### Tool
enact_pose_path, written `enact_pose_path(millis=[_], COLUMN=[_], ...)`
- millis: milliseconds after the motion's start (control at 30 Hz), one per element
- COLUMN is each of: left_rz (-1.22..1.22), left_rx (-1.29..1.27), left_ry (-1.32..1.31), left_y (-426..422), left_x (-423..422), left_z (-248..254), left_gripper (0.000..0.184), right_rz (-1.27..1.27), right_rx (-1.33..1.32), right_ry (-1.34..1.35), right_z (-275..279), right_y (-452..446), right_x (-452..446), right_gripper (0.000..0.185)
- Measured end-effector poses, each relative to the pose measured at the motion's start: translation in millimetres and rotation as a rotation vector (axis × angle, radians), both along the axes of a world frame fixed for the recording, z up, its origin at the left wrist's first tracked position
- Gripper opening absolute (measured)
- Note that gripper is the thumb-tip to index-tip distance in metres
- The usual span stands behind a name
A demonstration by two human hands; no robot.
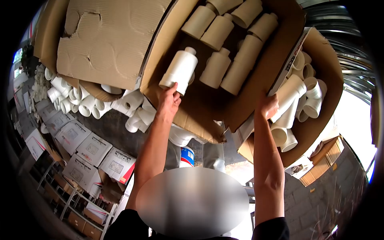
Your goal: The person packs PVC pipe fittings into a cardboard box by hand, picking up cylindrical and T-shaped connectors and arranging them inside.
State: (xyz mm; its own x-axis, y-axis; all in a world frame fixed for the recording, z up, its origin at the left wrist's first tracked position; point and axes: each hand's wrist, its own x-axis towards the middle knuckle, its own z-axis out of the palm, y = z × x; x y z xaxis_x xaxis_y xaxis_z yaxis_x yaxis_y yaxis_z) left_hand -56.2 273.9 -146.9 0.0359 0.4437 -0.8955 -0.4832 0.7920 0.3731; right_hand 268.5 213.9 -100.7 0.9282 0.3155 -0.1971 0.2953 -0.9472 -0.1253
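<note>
My left hand (pixel 170 100) pinches the lower rim of a white plastic pipe fitting (pixel 181 69), a wide cylinder with a narrower neck. The fitting is inside the near left part of an open cardboard box (pixel 196 116). Several similar fittings (pixel 218 33) lie in that box, at its far end and along its right side. My right hand (pixel 268 106) is closed round the box's right wall, near its front corner; some fingers are hidden behind the cardboard.
On the right, another box (pixel 330 72) holds several white pipes and elbows (pixel 290 96). Folded cardboard (pixel 108 40) covers the left. Loose white fittings (pixel 86 105) lie beneath it. Printed cartons (pixel 94 148) and a metal rack (pixel 72 198) stand lower left; a blue-labelled bucket (pixel 187 156) sits below.
</note>
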Motion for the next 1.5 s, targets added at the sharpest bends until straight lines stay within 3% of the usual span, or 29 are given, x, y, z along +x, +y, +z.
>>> enact_pose_path(millis=[267, 567, 867, 1000, 1167, 1333, 1367, 1400, 1467, 1500], left_rz=[0.364, 0.462, 0.534, 0.589, 0.473, 0.419, 0.297, 0.138, -0.361, -0.52], left_rx=[-0.128, -0.207, -0.223, -0.109, -0.07, -0.149, -0.177, -0.218, -0.036, 0.081], left_ry=[-0.039, 0.114, 0.155, 0.124, 0.217, 0.236, 0.374, 0.553, 0.846, 0.693], left_y=[17, 46, 69, 90, 103, 100, 90, 73, 39, 22], left_x=[27, 30, 39, 47, 58, 64, 70, 61, 81, 84], left_z=[-74, -133, -148, -163, -179, -159, -151, -185, -176, -181], left_gripper=[0.014, 0.023, 0.025, 0.027, 0.035, 0.046, 0.054, 0.06, 0.062, 0.061], right_rz=[0.027, 0.003, -0.003, -0.038, -0.028, -0.021, -0.018, -0.013, -0.008, 0.002], right_rx=[0.015, -0.029, -0.029, -0.047, -0.031, -0.031, -0.023, -0.015, -0.014, -0.013], right_ry=[-0.014, -0.013, -0.006, 0.037, 0.011, 0.02, 0.019, 0.016, 0.006, -0.004], right_z=[-2, 1, 0, 3, 2, 2, 1, 0, -8, -11], right_y=[-3, -2, -5, -1, 0, 1, -1, -4, -11, -13], right_x=[2, 0, 3, 4, 3, 4, 4, 4, 6, 8], right_gripper=[0.038, 0.037, 0.035, 0.036, 0.035, 0.035, 0.035, 0.035, 0.035, 0.035])
